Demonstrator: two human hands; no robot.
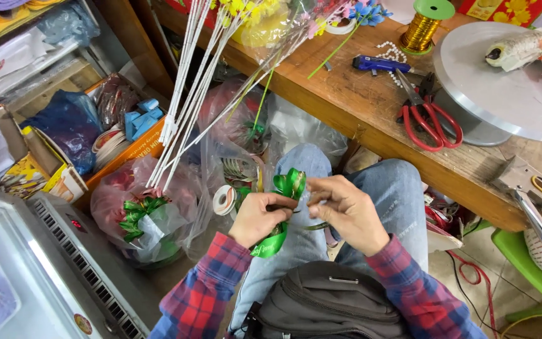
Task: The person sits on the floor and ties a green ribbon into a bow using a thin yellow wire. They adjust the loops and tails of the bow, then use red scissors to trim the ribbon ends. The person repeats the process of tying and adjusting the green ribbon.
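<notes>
Over my lap, both hands work on a shiny green ribbon (288, 184) folded into loops. My left hand (260, 217) grips the ribbon's lower part, and a tail of it (270, 243) hangs below the fist. My right hand (345, 211) pinches the loops from the right with thumb and fingers. A small roll of tape (224, 199) lies just left of my left hand. I wear a red and blue plaid shirt and blue jeans, with a dark bag (327, 307) on my lap.
A wooden workbench (371, 119) runs across the upper right with red-handled scissors (428, 119), a gold wire spool (423, 25), a blue tool (377, 63) and a grey turntable (503, 88). White stems (186, 107) lean from it. Plastic bags holding green bows (142, 213) sit left.
</notes>
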